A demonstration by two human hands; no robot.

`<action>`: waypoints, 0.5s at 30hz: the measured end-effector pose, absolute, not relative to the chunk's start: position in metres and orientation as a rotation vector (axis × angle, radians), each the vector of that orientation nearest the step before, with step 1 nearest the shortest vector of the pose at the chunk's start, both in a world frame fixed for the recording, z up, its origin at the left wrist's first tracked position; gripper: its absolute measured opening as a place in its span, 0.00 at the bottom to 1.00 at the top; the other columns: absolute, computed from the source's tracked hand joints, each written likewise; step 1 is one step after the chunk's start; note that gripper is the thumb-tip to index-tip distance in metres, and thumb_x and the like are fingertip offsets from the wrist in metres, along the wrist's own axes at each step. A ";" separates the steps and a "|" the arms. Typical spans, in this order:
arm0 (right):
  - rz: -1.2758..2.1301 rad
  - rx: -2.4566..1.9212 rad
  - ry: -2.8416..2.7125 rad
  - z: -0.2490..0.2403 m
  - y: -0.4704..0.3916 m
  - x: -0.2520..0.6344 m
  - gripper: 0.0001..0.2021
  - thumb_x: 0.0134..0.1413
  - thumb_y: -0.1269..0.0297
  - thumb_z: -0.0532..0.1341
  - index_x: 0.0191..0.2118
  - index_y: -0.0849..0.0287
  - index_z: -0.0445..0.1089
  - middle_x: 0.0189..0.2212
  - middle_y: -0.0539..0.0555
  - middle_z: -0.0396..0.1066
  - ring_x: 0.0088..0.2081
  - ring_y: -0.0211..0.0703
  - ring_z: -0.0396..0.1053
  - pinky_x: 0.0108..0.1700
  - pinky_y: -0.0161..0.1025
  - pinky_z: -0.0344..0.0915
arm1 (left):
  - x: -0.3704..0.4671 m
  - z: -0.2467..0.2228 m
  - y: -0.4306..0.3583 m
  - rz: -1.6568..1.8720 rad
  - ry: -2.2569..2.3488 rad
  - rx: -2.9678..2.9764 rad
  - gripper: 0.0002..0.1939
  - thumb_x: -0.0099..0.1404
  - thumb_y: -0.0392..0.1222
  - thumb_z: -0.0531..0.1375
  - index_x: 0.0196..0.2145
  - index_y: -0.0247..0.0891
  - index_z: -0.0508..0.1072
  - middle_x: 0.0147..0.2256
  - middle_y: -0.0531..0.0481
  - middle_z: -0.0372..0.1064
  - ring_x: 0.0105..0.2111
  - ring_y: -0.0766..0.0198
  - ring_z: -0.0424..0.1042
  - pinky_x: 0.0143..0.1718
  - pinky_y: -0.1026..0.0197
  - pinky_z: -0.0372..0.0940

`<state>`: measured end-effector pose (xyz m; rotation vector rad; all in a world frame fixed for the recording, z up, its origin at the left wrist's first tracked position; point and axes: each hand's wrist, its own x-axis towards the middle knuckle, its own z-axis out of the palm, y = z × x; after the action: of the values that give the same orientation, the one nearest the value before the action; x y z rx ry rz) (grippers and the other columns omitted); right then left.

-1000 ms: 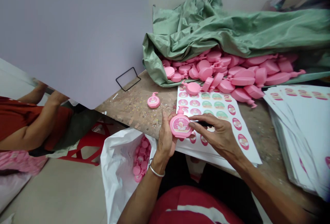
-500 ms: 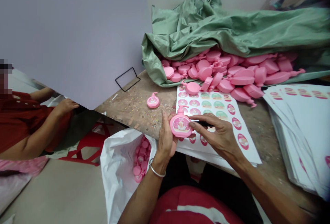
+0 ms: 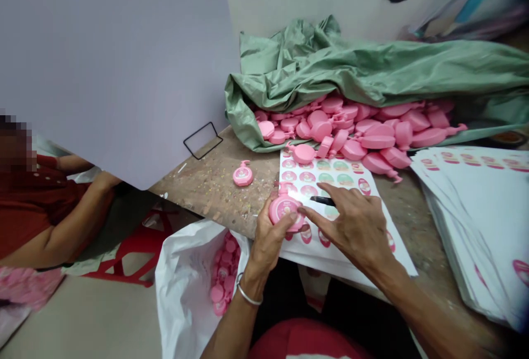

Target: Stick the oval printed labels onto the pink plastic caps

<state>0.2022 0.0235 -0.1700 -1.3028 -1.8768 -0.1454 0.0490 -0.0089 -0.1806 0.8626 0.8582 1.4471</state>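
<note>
A small pink pump bottle (image 3: pixel 284 208) with a round label on its front rests upright in my left hand (image 3: pixel 266 232). The fingers are wrapped round it and the thumb lies across the label. My right hand (image 3: pixel 357 224) is just to the right, its thumb tip at the bottle's edge and its index finger stretched out above. A slim black pen-like tool (image 3: pixel 323 201) pokes out from this hand, its rear end hidden by the fingers. Beneath both hands lies a sheet of round pink and green stickers (image 3: pixel 341 166). Another labelled pump bottle (image 3: pixel 242 174) stands on the table to the left.
Pink bottles (image 3: pixel 378 137) spill from a green sack (image 3: pixel 372 67) at the back. Stacked sticker sheets (image 3: pixel 475 204) lie right. A white bag (image 3: pixel 185 271) holding bottles hangs below the table edge. Left are a grey panel (image 3: pixel 124 72), a wire stand (image 3: pixel 203 140) and a seated person (image 3: pixel 53 210).
My left thumb has moved onto the front of the bottle. My right index finger has lifted off the bottle and spread from the thumb. The head view has tilted up a little.
</note>
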 end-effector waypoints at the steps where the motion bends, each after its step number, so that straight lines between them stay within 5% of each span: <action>1: -0.091 -1.311 -1.846 -0.172 0.026 0.201 0.31 0.49 0.43 0.63 0.52 0.62 0.70 0.40 0.63 0.75 0.41 0.57 0.72 0.44 0.51 0.61 | 0.050 -0.181 -0.010 1.426 0.860 0.871 0.23 0.56 0.41 0.67 0.49 0.37 0.69 0.41 0.47 0.69 0.37 0.63 0.71 0.37 0.60 0.72; 7: 0.317 -1.216 -1.850 -0.192 0.072 0.197 0.37 0.47 0.44 0.65 0.59 0.58 0.59 0.53 0.63 0.68 0.53 0.55 0.68 0.50 0.49 0.66 | 0.040 -0.190 -0.007 1.276 0.938 1.017 0.21 0.55 0.45 0.67 0.44 0.35 0.70 0.37 0.46 0.73 0.33 0.61 0.73 0.36 0.58 0.71; 11: 0.128 -1.553 -1.896 -0.182 0.129 0.206 0.30 0.52 0.48 0.62 0.57 0.60 0.62 0.44 0.64 0.74 0.46 0.59 0.72 0.44 0.49 0.65 | 0.005 -0.199 0.025 1.402 1.473 1.187 0.20 0.60 0.56 0.61 0.38 0.34 0.73 0.32 0.46 0.73 0.31 0.57 0.73 0.36 0.55 0.68; 15: 0.057 -1.740 -2.019 -0.154 0.173 0.202 0.27 0.51 0.51 0.64 0.52 0.64 0.65 0.38 0.66 0.75 0.42 0.61 0.73 0.38 0.47 0.63 | -0.017 -0.188 0.050 1.707 1.911 1.554 0.18 0.60 0.53 0.61 0.41 0.37 0.76 0.43 0.40 0.71 0.47 0.47 0.69 0.52 0.47 0.62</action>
<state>0.2022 0.1729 -0.1541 -1.7401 -2.0188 0.0572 -0.0175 0.0499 -0.1879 1.5543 1.9113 1.7073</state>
